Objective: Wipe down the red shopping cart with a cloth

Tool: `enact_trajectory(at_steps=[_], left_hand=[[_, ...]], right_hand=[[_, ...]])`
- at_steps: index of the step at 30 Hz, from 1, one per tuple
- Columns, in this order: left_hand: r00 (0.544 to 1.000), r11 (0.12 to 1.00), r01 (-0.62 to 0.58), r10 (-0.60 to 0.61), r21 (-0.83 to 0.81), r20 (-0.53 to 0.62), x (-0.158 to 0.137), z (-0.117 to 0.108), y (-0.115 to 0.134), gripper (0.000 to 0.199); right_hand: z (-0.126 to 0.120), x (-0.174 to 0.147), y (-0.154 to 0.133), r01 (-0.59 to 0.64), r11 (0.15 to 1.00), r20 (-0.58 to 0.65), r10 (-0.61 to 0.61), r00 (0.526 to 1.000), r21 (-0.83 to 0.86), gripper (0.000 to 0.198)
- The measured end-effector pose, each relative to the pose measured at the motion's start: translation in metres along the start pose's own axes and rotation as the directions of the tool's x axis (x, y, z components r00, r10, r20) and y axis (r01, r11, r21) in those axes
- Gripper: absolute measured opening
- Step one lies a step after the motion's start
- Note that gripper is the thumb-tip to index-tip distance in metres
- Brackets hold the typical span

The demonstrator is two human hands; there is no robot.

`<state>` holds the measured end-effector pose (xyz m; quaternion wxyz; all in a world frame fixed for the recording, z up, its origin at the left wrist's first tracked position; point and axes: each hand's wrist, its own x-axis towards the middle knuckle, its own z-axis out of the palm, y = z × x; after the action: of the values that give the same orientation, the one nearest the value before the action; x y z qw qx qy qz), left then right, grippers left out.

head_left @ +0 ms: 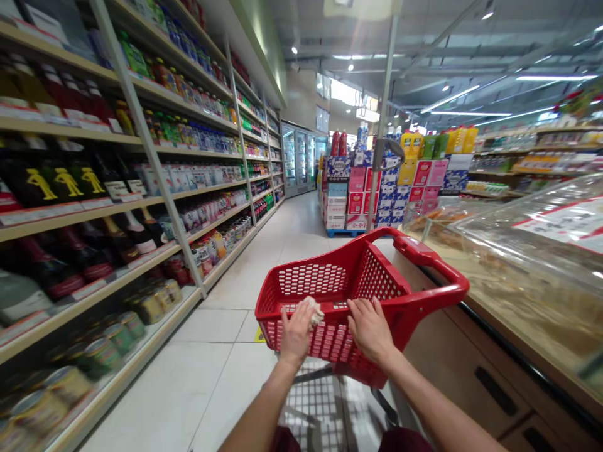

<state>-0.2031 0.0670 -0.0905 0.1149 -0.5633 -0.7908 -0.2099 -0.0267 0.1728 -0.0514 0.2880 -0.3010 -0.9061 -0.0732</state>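
Observation:
A red plastic shopping cart (325, 339) stands crosswise in front of me, its handle at the right. My left hand (296, 329) is closed on a crumpled off-white cloth (314, 312), pressed against the near rim of the basket. Further along the same rim, my right hand (370, 326) has its fingers hooked over the edge, with the thumb side hidden. Through the holes in its sides the basket looks bare inside. Below it, a grey lower rack (311, 398) shows between my forearms.
Shelves of bottles and cans (155, 150) line the left side. At the right a counter (494, 351) with clear covers (532, 226) stands close to the cart handle. Stacked drink boxes (362, 194) rise ahead beside a pole (384, 113). Glass-door fridges (299, 157) are at the back.

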Motion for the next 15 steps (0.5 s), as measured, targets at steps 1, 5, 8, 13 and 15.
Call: enact_trajectory(at_steps=[1, 5, 8, 13, 15], left_hand=[[0.998, 0.998, 0.058, -0.057, 0.025, -0.025, -0.004, -0.002, -0.015, 0.050], [0.907, 0.926, 0.371, -0.344, 0.073, -0.244, -0.016, 0.000, -0.065, 0.047], [0.954, 0.988, 0.132, -0.105, 0.079, -0.280, -0.009, 0.016, -0.056, 0.048], [0.939, 0.991, -0.076, 0.110, 0.114, -0.325, -0.008, 0.024, -0.059, 0.050], [0.912, 0.986, 0.141, -0.097, 0.083, -0.400, -0.012, 0.022, -0.076, 0.044]], right_hand=[[0.001, -0.001, 0.000, 0.005, 1.000, -0.016, -0.005, 1.000, 0.002, 0.034], [0.008, -0.004, -0.004, -0.024, 1.000, -0.076, 0.023, 0.997, -0.013, 0.033], [0.010, -0.003, -0.007, -0.051, 0.998, -0.045, 0.050, 0.998, -0.022, 0.034], [0.002, -0.002, -0.006, -0.055, 0.998, 0.045, 0.056, 0.997, -0.025, 0.035], [-0.001, -0.002, -0.009, -0.084, 0.996, 0.053, 0.085, 0.995, -0.018, 0.035]])
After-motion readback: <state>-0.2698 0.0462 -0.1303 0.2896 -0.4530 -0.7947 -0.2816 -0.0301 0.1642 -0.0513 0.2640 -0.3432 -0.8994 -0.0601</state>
